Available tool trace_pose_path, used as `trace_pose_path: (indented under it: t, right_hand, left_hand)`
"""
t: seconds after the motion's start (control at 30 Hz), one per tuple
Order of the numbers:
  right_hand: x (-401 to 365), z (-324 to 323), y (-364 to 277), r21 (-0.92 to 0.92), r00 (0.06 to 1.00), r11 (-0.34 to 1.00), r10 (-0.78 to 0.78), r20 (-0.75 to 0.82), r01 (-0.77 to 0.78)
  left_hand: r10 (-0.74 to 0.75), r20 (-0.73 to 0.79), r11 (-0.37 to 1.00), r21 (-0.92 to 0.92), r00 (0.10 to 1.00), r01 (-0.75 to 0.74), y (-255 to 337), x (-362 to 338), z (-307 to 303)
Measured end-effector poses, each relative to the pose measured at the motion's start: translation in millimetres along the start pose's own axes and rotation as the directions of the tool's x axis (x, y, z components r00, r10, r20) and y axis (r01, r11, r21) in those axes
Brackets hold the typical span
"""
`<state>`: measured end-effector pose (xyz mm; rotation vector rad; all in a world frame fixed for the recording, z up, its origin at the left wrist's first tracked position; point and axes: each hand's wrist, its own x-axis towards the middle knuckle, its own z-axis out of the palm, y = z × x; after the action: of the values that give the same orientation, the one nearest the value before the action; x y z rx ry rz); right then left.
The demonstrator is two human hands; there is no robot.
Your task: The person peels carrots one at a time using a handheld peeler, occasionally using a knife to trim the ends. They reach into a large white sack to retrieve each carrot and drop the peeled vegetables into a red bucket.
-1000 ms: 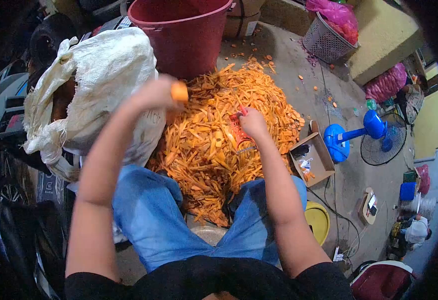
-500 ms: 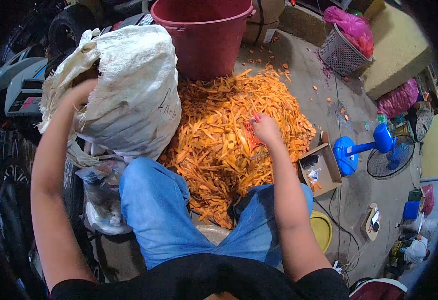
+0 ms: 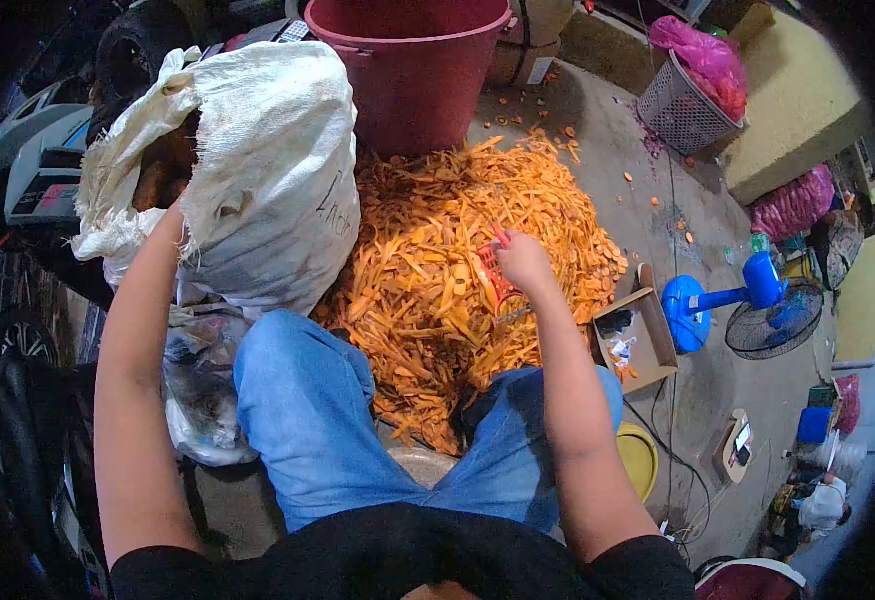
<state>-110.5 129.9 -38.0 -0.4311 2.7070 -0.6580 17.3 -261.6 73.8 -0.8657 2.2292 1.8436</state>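
A white woven sack (image 3: 273, 150) with handwriting on its side stands at the left, its torn mouth showing reddish-brown produce (image 3: 163, 165) inside. My left hand (image 3: 175, 218) reaches into that mouth; its fingers are hidden by the sack, so what they hold does not show. Closed around the handle of a red plastic peeler (image 3: 496, 272) with a perforated body is my right hand (image 3: 526, 262). It hovers over a large heap of orange peelings and slices (image 3: 418, 310) spread on the floor in front of my knees.
A big red tub (image 3: 413, 95) stands behind the heap. On the right are an open cardboard box (image 3: 653, 345), a blue fan (image 3: 693, 310), a yellow lid-like disc (image 3: 640, 462) and a basket (image 3: 683, 105) with a pink bag. A plastic bag (image 3: 208, 400) lies beside my left knee.
My left hand has moved lower and slightly right, deeper at the sack's mouth, and the opening now shows more of the contents. The right hand with the peeler has barely shifted.
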Motion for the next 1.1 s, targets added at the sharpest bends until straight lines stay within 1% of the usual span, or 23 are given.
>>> trace_pose_path:
  t: [0.13, 0.2, 0.23, 0.27, 0.3, 0.37, 0.4, 0.43, 0.47, 0.5, 0.53, 0.57, 0.6, 0.73, 0.8, 0.83, 0.9, 0.93, 1.0, 1.03, 1.1]
  right_hand:
    - [2.7, -0.1, 1.6, 0.009, 1.0, 1.0, 0.012, -0.002, -0.012]
    - [0.6, -2.9, 1.0, 0.007, 1.0, 1.0, 0.026, -0.005, -0.026]
    - [-1.9, -5.9, -0.6, 0.004, 1.0, 1.0, 0.017, -0.021, -0.017]
    - [-3.5, -7.2, -1.3, 0.002, 0.999, 1.0, 0.007, -0.037, -0.007]
    - [-2.3, -6.3, 0.9, 0.002, 0.999, 1.0, 0.005, -0.034, -0.005]
    - [2.2, -3.5, 5.0, 0.037, 0.998, 0.998, 0.049, -0.032, -0.048]
    - [-3.7, -11.4, -3.8, 0.017, 0.997, 0.997, 0.08, -0.009, -0.08]
    - [-1.9, -9.1, -3.7, 0.018, 0.997, 0.997, 0.075, -0.008, -0.075]
    - [0.9, -5.6, -1.0, 0.022, 0.996, 0.996, 0.087, -0.007, -0.086]
    - [2.4, -3.3, 0.7, 0.024, 0.995, 0.995, 0.099, -0.005, -0.099]
    - [2.0, -2.2, 0.7, 0.023, 0.995, 0.995, 0.095, -0.004, -0.095]
    - [1.2, -1.6, 0.6, 0.013, 0.998, 0.998, 0.058, -0.01, -0.058]
    - [0.2, -1.8, 0.0, 0.003, 1.0, 1.0, 0.022, -0.017, -0.022]
    - [-0.3, -5.7, -0.1, 0.006, 0.999, 0.999, 0.052, -0.001, -0.052]
    - [3.1, -2.6, 4.7, 0.019, 0.999, 0.999, 0.042, -0.006, -0.042]
    - [4.1, -2.1, 5.4, 0.02, 0.999, 0.999, 0.042, -0.006, -0.041]
    - [4.8, -1.2, 5.4, 0.004, 0.999, 0.999, 0.038, -0.021, -0.038]
    - [5.0, -1.6, 4.3, 0.004, 0.999, 0.999, 0.039, -0.022, -0.039]
    - [4.0, -2.5, 2.5, -0.004, 0.999, 0.999, 0.05, -0.009, -0.05]
    - [4.7, -2.2, 3.4, -0.006, 0.999, 0.999, 0.052, -0.008, -0.052]
    - [5.4, -1.1, 6.0, 0.014, 1.0, 1.0, 0.015, -0.015, -0.015]
  left_hand:
    - [0.011, -0.051, 0.986, -0.163, 0.999, -0.019, 4.1, -7.2, 4.2]
    - [0.011, -0.121, 0.97, -0.238, 0.993, -0.04, 10.1, -11.9, -2.8]
    - [0.017, -0.164, 0.975, -0.214, 0.986, -0.053, 14.9, -13.1, -6.7]
    - [0.004, -0.223, 1.0, 0.012, 0.975, -0.001, 21.0, -0.9, -20.1]
    - [0.127, -0.189, 0.982, 0.162, 0.974, -0.097, 14.3, 14.4, -44.7]
    - [0.097, -0.087, 0.993, -0.057, 0.991, -0.103, 26.8, -0.2, -72.9]
    - [0.099, -0.094, 0.993, -0.056, 0.991, -0.104, 32.1, -10.9, -72.1]
    - [0.124, -0.11, 0.961, -0.234, 0.986, -0.147, 35.3, -25.4, -63.5]
    - [0.148, -0.129, 0.895, -0.405, 0.981, -0.189, 39.1, -38.6, -52.9]
    - [0.149, -0.133, 0.894, -0.405, 0.98, -0.19, 44.4, -49.7, -39.8]
    - [0.178, -0.116, 0.855, -0.474, 0.977, -0.212, 50.4, -60.2, -23.4]
    - [0.21, -0.101, 0.809, -0.54, 0.973, -0.231, 56.4, -68.8, -8.6]
    - [0.297, -0.02, 0.804, -0.534, 0.955, -0.262, 61.8, -74.8, 2.9]
    - [0.27, -0.001, 0.794, -0.566, 0.963, -0.223, 56.6, -62.3, -7.5]
    - [0.338, 0.136, 0.728, -0.665, 0.931, -0.166, 48.6, -52.2, -14.5]
    - [0.338, 0.136, 0.728, -0.665, 0.931, -0.167, 47.5, -52.2, -13.1]
    - [0.394, 0.068, 0.628, -0.749, 0.917, -0.214, 45.0, -56.6, -1.8]
    - [0.394, 0.069, 0.628, -0.749, 0.916, -0.213, 46.9, -60.7, 7.6]
    - [0.491, 0.198, 0.526, -0.844, 0.848, -0.107, 54.2, -70.0, 24.1]
    - [0.49, 0.2, 0.525, -0.845, 0.849, -0.104, 56.8, -71.2, 24.9]
    - [0.522, 0.058, 0.581, -0.754, 0.851, -0.305, 62.1, -71.2, 24.7]
